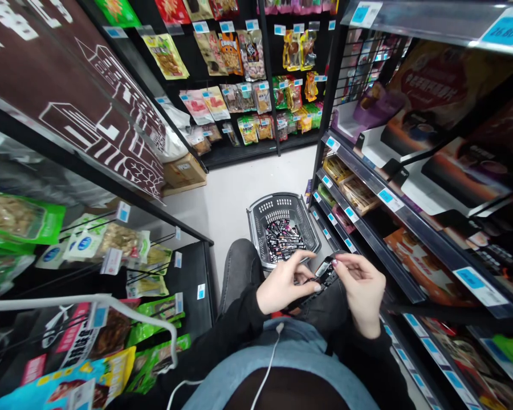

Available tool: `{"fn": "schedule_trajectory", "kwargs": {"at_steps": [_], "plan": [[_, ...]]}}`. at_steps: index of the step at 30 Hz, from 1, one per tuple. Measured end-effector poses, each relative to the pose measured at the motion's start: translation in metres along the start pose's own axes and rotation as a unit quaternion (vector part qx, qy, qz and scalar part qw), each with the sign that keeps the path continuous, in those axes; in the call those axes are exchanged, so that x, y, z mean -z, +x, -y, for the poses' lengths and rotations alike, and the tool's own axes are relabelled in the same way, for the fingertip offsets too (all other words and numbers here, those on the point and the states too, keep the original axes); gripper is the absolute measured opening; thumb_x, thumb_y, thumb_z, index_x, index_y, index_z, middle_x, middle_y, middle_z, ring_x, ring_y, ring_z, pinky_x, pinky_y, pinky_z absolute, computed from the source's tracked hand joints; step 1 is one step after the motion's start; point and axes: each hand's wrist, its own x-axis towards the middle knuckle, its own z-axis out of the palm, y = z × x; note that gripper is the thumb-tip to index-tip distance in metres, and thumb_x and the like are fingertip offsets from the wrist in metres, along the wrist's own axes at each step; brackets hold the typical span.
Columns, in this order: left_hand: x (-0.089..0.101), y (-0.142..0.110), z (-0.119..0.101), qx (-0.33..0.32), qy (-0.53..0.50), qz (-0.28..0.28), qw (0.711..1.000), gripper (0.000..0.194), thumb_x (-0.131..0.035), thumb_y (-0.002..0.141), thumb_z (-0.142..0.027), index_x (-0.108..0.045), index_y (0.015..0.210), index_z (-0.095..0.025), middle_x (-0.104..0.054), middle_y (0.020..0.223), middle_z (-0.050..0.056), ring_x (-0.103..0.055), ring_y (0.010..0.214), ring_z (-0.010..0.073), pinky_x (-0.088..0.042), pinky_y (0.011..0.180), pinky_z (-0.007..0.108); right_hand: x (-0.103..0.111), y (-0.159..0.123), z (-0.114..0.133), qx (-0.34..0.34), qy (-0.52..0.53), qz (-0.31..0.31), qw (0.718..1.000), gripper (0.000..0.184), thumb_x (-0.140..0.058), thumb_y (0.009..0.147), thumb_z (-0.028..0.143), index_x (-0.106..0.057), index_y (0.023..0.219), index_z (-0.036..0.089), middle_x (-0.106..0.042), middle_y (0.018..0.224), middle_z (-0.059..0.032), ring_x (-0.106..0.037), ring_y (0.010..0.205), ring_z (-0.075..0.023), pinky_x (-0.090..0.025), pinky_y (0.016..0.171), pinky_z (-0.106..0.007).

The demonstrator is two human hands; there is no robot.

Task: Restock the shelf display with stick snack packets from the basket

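Note:
Above my lap, my left hand (287,283) grips the lower end of a small black piece (326,269) with a pale patch; its exact kind is unclear. At its upper end, the thumb and forefinger of my right hand (363,287) pinch it. Just beyond my knees, a dark grey shopping basket (314,242) stands on the floor. Many small, dark, strip-like pieces (282,236) with pale and pink marks lie loosely inside it. My left hand partly covers the basket's near rim.
Shelves with blue-and-white price tags (391,199) rise close on my right. Hanging snack bags (111,242) and a grey bar (89,299) are at my left. Ahead, a black rack (239,152) holds more bags, beside a cardboard box (184,173). A white cable (270,364) hangs down my front.

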Motion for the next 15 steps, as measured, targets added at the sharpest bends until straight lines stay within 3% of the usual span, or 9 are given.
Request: {"fn": "schedule_trajectory", "kwargs": {"at_steps": [3,6,8,11,15], "plan": [[0.0,0.001,0.01,0.01,0.024,0.086,0.996,0.021,-0.06,0.074,-0.032,-0.059,0.08,-0.013,-0.052,0.059,-0.005,-0.044,0.054,0.0078,-0.036,0.054,0.019,-0.003,0.003,-0.004,0.005,0.0,0.033,0.999,0.017,-0.065,0.072,0.024,-0.065,0.088,0.017,-0.068,0.081,-0.005,-0.064,0.073,-0.0152,-0.053,0.068,-0.027],[-0.003,0.0,0.017,-0.004,0.086,0.041,0.995,0.019,-0.057,0.077,-0.029,-0.058,0.068,-0.012,-0.045,0.056,-0.005,-0.039,0.054,0.0075,-0.032,0.054,0.02,-0.003,0.007,-0.006,-0.009,-0.028,0.161,0.987,0.028,-0.066,0.071,0.024,-0.064,0.098,0.018,-0.068,0.088,-0.005,-0.064,0.079,-0.0167,-0.052,0.073,-0.029],[-0.006,0.0,0.019,-0.007,0.096,-0.002,0.995,0.017,-0.057,0.077,-0.027,-0.059,0.07,-0.012,-0.046,0.058,-0.005,-0.039,0.056,0.0078,-0.032,0.056,0.02,-0.004,0.01,-0.008,-0.019,-0.049,0.191,0.98,0.022,-0.066,0.07,0.026,-0.065,0.091,0.018,-0.069,0.083,-0.0043,-0.064,0.075,-0.0165,-0.052,0.069,-0.028],[-0.009,0.001,0.022,0.006,0.048,-0.007,0.999,0.016,-0.061,0.074,-0.028,-0.06,0.075,-0.012,-0.049,0.061,-0.005,-0.042,0.058,0.0082,-0.034,0.057,0.02,-0.008,0.011,-0.011,-0.021,-0.047,0.105,0.993,0.015,-0.066,0.07,0.03,-0.065,0.077,0.016,-0.067,0.071,-0.0023,-0.061,0.063,-0.0139,-0.05,0.059,-0.024],[-0.009,0.004,0.023,0.032,-0.017,0.083,0.996,0.017,-0.067,0.066,-0.025,-0.056,0.067,-0.012,-0.047,0.057,-0.006,-0.041,0.054,0.007,-0.034,0.053,0.018,-0.014,0.011,-0.016,-0.016,-0.044,0.029,0.999,0.018,-0.067,0.069,0.032,-0.065,0.076,0.016,-0.066,0.069,-0.0017,-0.058,0.056,-0.0119,-0.047,0.053,-0.023]]}}
